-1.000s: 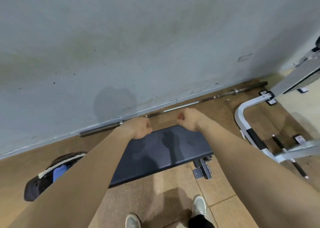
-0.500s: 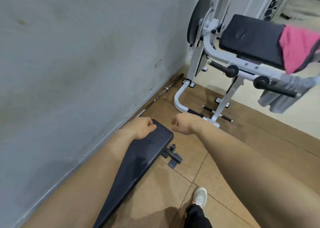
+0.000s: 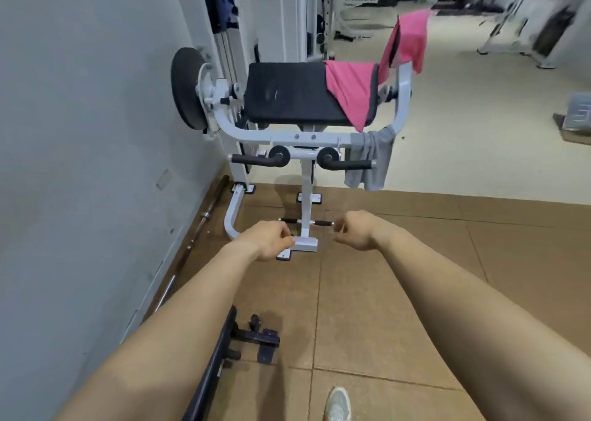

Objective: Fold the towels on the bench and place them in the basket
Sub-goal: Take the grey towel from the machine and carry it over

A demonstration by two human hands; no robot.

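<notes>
View has swung R since a sec ago. The flat bench (image 3: 211, 369) that filled centre then is now only a dark edge at bottom L, next to the wall (image 3: 80, 132) w/ barbell (image 3: 206, 214) along its foot. The dark basket seen beside that bench earlier is out of shot now. Ahead instead is a white machine w/ weight plate (image 3: 184, 87) on its L side and black pad (image 3: 287, 94) in the middle.

My read for the task: nothing left on the flat bench, so the person is turning to the next lot. This is a fetch step; no folding begun on these.

Towels, L to R:
- pink towel (image 3: 350, 95) draped over R end of the pad, one corner hanging off the front edge
- 2nd pink towel (image 3: 411, 36) higher up, slung over the upright at back-R
- grey towel (image 3: 372, 161) hanging bunched from the frame's R corner, below the pad, over the R handle

L hand (image 3: 270, 241) and R hand (image 3: 356, 232) are out front and low, near each other but not touching, over the machine's floor foot. Both have fingers curled in w/ nothing held — same as 1 s ago. All towels are well apart from both hands, up and beyond; the grey one sits on the R hand's side. Prob needs a step in plus a reach up, then a turn back L to re-find the basket.
</notes>
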